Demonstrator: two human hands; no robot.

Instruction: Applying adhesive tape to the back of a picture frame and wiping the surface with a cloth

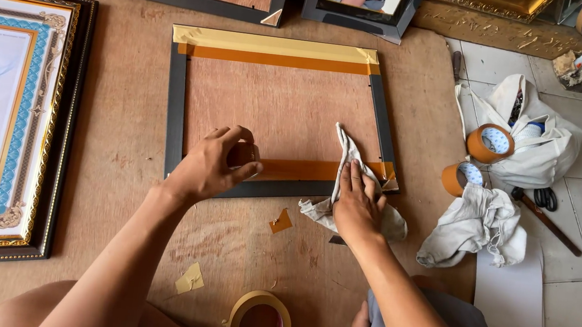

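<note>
We're over the black picture frame [175, 112], face down on the plywood floor [123, 182], its brown backing board [282, 108] up. Our left hand [208, 165] holds a roll of brown tape [242, 157], its grip curled around it at the frame's seven o'clock corner. The tape strip [305, 168] runs from it along the bottom edge toward five o'clock. Our right hand [357, 205] lies flat, palm down, pressing a white cloth [345, 158] onto that strip, so its grip is spread, not clenched.

To do this well, we judge the roll should stay low and taut while the cloth rubs outward, so the strip laps board and frame evenly, without bubbles. The top edge [277, 50] is already taped. Spare rolls [489, 142] sit at three o'clock, another roll [260, 322] at six.
</note>
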